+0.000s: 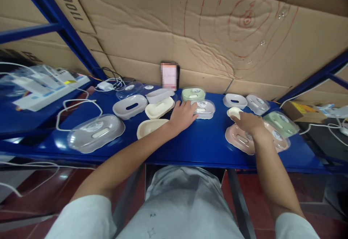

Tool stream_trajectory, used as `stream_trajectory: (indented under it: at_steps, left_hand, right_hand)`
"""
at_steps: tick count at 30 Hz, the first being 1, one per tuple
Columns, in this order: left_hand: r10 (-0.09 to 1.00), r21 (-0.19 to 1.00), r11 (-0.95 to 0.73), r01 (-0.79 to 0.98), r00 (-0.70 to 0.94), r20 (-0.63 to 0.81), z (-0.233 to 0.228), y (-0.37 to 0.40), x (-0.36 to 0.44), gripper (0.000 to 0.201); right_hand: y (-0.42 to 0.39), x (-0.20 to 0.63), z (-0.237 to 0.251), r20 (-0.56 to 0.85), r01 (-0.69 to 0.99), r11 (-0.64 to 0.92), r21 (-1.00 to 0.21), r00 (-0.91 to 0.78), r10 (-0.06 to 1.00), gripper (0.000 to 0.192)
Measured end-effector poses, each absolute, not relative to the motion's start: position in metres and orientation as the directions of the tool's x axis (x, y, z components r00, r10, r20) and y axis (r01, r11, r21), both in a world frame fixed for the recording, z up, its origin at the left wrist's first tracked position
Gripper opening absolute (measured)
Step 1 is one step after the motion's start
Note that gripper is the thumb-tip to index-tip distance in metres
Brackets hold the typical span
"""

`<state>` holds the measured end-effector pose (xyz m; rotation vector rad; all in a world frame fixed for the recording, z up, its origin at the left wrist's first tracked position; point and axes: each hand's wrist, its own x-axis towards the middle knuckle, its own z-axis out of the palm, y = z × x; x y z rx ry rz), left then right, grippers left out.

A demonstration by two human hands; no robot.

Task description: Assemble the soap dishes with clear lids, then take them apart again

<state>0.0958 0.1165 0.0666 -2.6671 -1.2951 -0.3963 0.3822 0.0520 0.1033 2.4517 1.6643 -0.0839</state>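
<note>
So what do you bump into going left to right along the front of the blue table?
Big clear-lidded soap box → cream tray → left hand → small cream piece → right hand → pink soap box, partly under that hand, all lying on the blue table.

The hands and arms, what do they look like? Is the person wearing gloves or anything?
No gloves. Both the left hand and the right hand are bare, with no rings or watch showing. The forearms are bare too, and short light grey sleeves cover the upper arms.
</note>
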Motion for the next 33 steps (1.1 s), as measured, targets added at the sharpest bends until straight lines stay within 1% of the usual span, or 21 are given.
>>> stream_trajectory:
  at_steps: [2,5,8,10,14,17,19,22,24,26,28,30,31,33]
  left_hand:
    - [0.751,-0.008,-0.614,0.789,0.587,0.302,0.064,0.12,0.095,0.044]
    - [0.756,0.018,-0.613,0.79,0.579,0.305,0.06,0.119,0.086,0.05]
    - [0.764,0.064,-0.613,0.787,0.57,0.302,0.059,0.116,0.079,0.052]
    - [0.777,0.081,-0.6,0.796,0.555,0.297,0.061,0.116,0.078,0.051]
    - [0.801,0.059,-0.56,0.827,0.522,0.293,0.064,0.115,0.082,0.047]
    - [0.825,0.057,-0.513,0.856,0.474,0.309,0.065,0.117,0.086,0.046]
    - [0.839,0.065,-0.487,0.871,0.446,0.311,0.065,0.118,0.088,0.048]
    - [0.852,0.096,-0.484,0.87,0.443,0.28,0.068,0.115,0.09,0.051]
    - [0.836,0.119,-0.511,0.851,0.461,0.296,0.069,0.108,0.09,0.054]
    - [0.77,0.121,-0.603,0.788,0.536,0.345,0.069,0.093,0.088,0.054]
    - [0.665,0.106,-0.727,0.679,0.656,0.356,0.063,0.074,0.083,0.05]
    - [0.577,0.098,-0.81,0.578,0.755,0.313,0.054,0.053,0.076,0.046]
    - [0.554,0.099,-0.828,0.552,0.779,0.293,0.049,0.043,0.071,0.045]
    - [0.545,0.106,-0.835,0.54,0.788,0.287,0.039,0.027,0.059,0.041]
  right_hand:
    - [0.064,0.379,0.098,-0.189,0.946,-0.31,0.09,0.322,0.928,0.051]
    - [0.065,0.374,0.09,-0.211,0.984,-0.179,0.011,0.177,0.961,0.047]
    - [0.054,0.371,0.086,-0.202,0.996,-0.02,-0.093,0.001,0.979,0.04]
    - [0.044,0.369,0.085,-0.186,0.988,0.062,-0.142,-0.088,0.979,0.038]
    - [0.022,0.362,0.077,-0.157,0.972,0.143,-0.188,-0.174,0.972,0.045]
    - [0.009,0.355,0.068,-0.064,0.957,0.206,-0.203,-0.222,0.973,0.048]
    - [0.005,0.35,0.064,0.023,0.931,0.283,-0.23,-0.285,0.958,0.042]
    - [0.005,0.345,0.063,0.093,0.858,0.414,-0.304,-0.406,0.909,0.034]
    - [0.008,0.343,0.066,0.137,0.792,0.491,-0.363,-0.476,0.869,0.032]
    - [0.012,0.343,0.068,0.204,0.742,0.533,-0.406,-0.495,0.845,0.03]
    - [0.015,0.347,0.07,0.282,0.752,0.527,-0.396,-0.446,0.849,0.03]
    - [0.02,0.357,0.071,0.345,0.812,0.484,-0.326,-0.374,0.861,0.031]
    - [0.022,0.362,0.072,0.368,0.843,0.461,-0.277,-0.351,0.861,0.032]
    - [0.027,0.373,0.073,0.385,0.889,0.426,-0.169,-0.338,0.859,0.035]
